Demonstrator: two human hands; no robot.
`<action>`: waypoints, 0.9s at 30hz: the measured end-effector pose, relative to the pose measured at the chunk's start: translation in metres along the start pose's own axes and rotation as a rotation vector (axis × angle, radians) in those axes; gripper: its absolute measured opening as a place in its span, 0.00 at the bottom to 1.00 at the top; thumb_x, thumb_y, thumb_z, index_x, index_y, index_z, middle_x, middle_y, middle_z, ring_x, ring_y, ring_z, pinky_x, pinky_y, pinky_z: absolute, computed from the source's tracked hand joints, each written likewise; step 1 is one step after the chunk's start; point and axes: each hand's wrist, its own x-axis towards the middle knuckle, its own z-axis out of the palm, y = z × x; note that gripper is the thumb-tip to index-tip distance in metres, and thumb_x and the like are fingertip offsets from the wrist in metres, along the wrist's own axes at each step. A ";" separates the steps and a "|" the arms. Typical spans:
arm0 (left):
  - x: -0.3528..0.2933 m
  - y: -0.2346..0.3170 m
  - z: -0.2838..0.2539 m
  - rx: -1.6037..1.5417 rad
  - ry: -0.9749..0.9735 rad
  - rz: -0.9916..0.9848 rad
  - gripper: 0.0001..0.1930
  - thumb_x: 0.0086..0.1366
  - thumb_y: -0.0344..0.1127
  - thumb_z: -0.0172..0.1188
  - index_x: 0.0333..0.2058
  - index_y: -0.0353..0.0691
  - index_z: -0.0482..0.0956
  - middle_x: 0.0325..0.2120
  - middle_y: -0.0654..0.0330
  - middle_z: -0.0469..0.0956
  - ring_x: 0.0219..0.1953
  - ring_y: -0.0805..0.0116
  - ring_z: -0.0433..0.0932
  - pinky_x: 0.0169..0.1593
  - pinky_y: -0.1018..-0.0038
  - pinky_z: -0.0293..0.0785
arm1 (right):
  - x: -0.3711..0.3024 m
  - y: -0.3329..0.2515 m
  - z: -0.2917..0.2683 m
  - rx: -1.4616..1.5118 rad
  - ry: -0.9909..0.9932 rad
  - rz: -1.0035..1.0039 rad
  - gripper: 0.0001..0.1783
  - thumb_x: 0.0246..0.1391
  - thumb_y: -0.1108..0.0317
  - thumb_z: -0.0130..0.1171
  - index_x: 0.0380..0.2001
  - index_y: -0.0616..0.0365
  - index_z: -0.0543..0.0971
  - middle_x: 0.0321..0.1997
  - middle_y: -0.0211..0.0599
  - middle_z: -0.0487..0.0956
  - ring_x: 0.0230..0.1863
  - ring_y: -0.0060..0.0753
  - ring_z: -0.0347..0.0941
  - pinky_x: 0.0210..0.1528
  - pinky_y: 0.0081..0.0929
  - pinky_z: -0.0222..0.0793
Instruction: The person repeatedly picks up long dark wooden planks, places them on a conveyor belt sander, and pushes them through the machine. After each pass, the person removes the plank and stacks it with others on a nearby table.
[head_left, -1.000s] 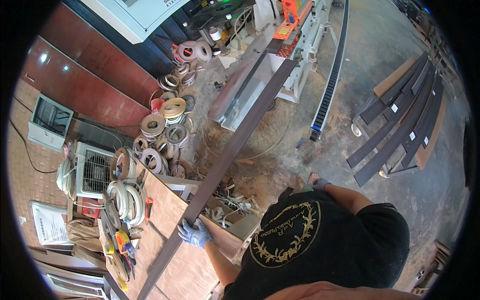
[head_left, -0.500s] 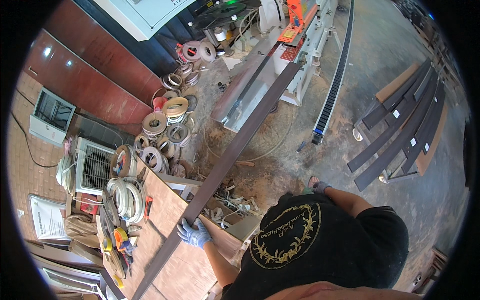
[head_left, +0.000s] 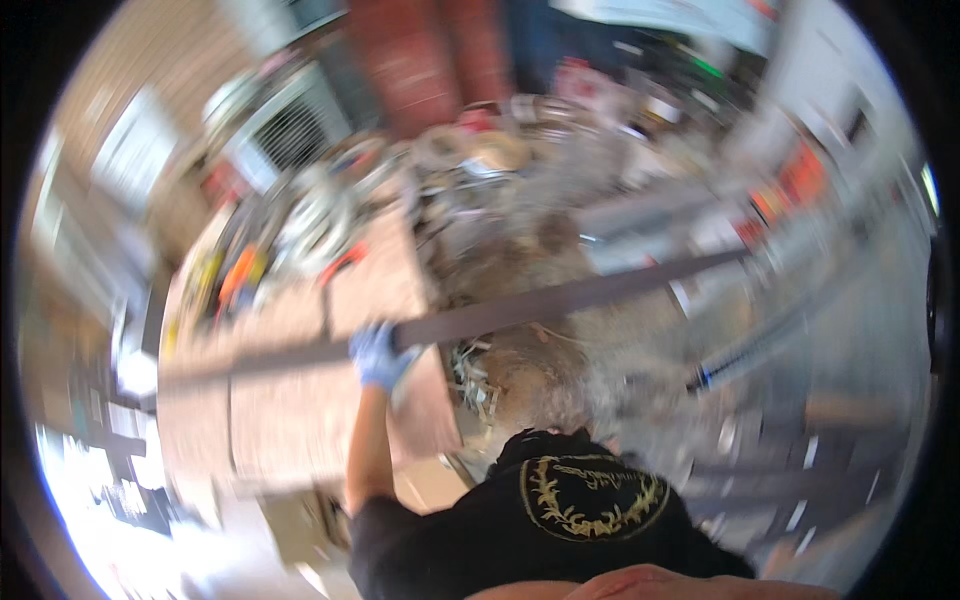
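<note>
My left hand point(head_left: 378, 357), in a pale grey-blue work glove, is closed over a long, narrow dark brown board point(head_left: 540, 304), its fingers reaching across the top face. The board's left part lies over a wooden worktable point(head_left: 300, 420). From there it spans the gap to the machine with orange parts point(head_left: 790, 185) at the upper right. Motion blur hides the exact finger placement and the board's far end. My right hand is hidden from sight beyond my black shirt.
Rolls of edging tape point(head_left: 470, 155) are piled behind the table. Coiled white tubing point(head_left: 318, 215) and an orange-handled tool point(head_left: 345, 262) lie on it. Offcuts point(head_left: 475, 380) litter the floor by the table. More dark boards point(head_left: 800, 480) are stacked at the lower right.
The view has swung, so the board now runs nearly level across the picture. My left hand stays on the board. The right hand, seen before low beside my body, has dropped out of view.
</note>
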 end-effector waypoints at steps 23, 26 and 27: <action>0.083 0.168 0.071 -0.247 -0.206 -0.133 0.42 0.42 0.65 0.66 0.55 0.51 0.71 0.50 0.56 0.70 0.58 0.54 0.62 0.66 0.55 0.43 | 0.051 -0.162 -0.150 0.049 0.738 -0.373 0.28 0.56 0.53 0.54 0.53 0.62 0.71 0.50 0.52 0.76 0.50 0.46 0.73 0.54 0.36 0.67; 0.085 0.179 0.074 -0.231 -0.214 -0.077 0.41 0.42 0.64 0.66 0.55 0.51 0.71 0.51 0.57 0.70 0.58 0.55 0.62 0.66 0.54 0.43 | 0.055 -0.160 -0.157 0.060 0.768 -0.374 0.28 0.56 0.53 0.54 0.54 0.62 0.70 0.51 0.52 0.75 0.51 0.46 0.72 0.55 0.36 0.67; 0.084 0.180 0.074 -0.224 -0.212 -0.083 0.41 0.43 0.64 0.65 0.55 0.52 0.71 0.51 0.57 0.70 0.59 0.55 0.62 0.66 0.54 0.43 | 0.057 -0.162 -0.160 0.051 0.771 -0.377 0.29 0.56 0.53 0.54 0.54 0.62 0.70 0.51 0.52 0.75 0.52 0.46 0.72 0.55 0.36 0.67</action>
